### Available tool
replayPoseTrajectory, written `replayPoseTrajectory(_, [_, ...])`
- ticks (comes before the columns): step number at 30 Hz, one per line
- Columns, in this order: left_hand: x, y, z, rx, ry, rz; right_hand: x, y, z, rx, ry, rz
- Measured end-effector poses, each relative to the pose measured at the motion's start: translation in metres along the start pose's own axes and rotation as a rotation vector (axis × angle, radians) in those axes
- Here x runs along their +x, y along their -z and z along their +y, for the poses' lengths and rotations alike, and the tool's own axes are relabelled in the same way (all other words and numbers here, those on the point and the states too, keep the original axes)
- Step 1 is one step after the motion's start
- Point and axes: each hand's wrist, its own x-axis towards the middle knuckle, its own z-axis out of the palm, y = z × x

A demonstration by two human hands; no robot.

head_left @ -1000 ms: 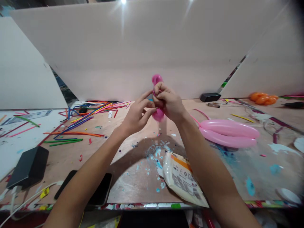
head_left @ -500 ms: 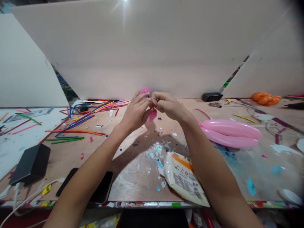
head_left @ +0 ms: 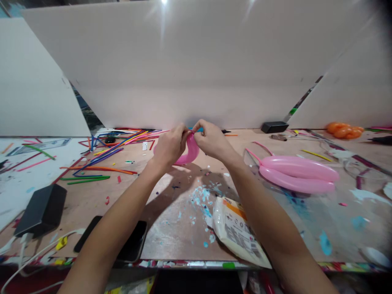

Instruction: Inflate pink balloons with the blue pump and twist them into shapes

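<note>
A pink long balloon (head_left: 192, 150) bends in a curve below my two hands, over the middle of the table. My left hand (head_left: 172, 143) is closed around one part of it, fingers curled, the back of the hand toward me. With thumb and forefinger my right hand (head_left: 210, 138) pinches the balloon at its top, right against the left fingertips. The exact spot between the fingertips is too small to make out. Just behind the hands shows a blue thing (head_left: 196, 129), partly hidden. To the right, a larger pink balloon loop (head_left: 300, 173) lies on the table.
Uninflated balloons (head_left: 101, 163) of many colours lie at left. Nearer stand a dark box with cables (head_left: 43, 210) and a phone (head_left: 133, 243) under my left forearm. A white packet (head_left: 235, 232) lies by my right forearm. An orange balloon shape (head_left: 344, 130) sits far right. White panels (head_left: 196, 61) rise behind.
The pink balloon has turned and now shows as a curve beneath the hands. My left hand has rolled over and moved slightly left. My right hand's fingers have shifted to the balloon's top.
</note>
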Motion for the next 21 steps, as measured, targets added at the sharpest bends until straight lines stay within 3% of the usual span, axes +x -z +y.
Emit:
replayPoseTrajectory(6, [0.005,0.006,0.0,-0.036,0.162,0.014,-0.005,-0.007,-0.01,-0.274,-0.03,0.075])
replayPoseTrajectory(12, [0.009,0.005,-0.007,-0.115,0.241,0.124,-0.008,-0.03,-0.02,-0.209,0.054,0.021])
replayPoseTrajectory(16, [0.013,0.009,-0.01,-0.399,0.315,0.162,-0.005,-0.049,-0.014,-0.072,0.125,-0.004])
replayPoseTrajectory(21, [0.02,0.017,-0.008,-0.842,0.37,0.167,-0.003,-0.058,-0.006,-0.01,0.135,0.092])
